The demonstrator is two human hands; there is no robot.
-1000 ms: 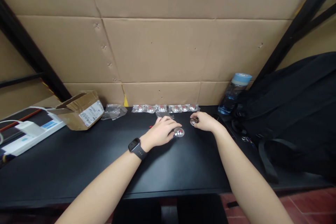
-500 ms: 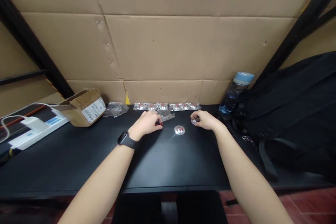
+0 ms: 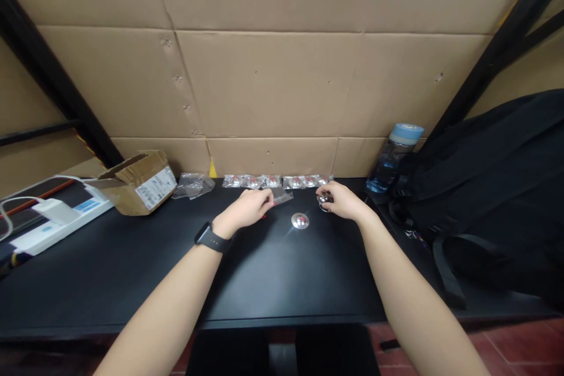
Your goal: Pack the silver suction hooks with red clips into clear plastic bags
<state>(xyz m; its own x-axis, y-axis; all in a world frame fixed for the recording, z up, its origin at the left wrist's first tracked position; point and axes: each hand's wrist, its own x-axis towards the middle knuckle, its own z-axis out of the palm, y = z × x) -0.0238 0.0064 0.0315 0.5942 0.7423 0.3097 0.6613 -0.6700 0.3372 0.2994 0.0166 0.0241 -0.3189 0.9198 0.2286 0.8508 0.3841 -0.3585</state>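
Observation:
My left hand, wearing a black watch, is closed in a pinch above the black table. Bits of red show by its fingertips, but the thing itself is mostly hidden. A clear plastic bag lies just beyond those fingers. My right hand grips a shiny round metal disc, its fingers curled over the far side. Between the hands a domed silver disc with a red mark lies flat on the table. Several similar discs in clear wrappers line the back edge.
Crumpled clear bags lie beside an opened cardboard box at left. A white power strip with a charger stands farther left. At right are a blue-lidded bottle and a black backpack. Cardboard walls the back.
My left hand has lifted slightly and its fingers have drawn together, moving the red thing with them. My right hand has tilted the disc it grips. The view has shifted a little.

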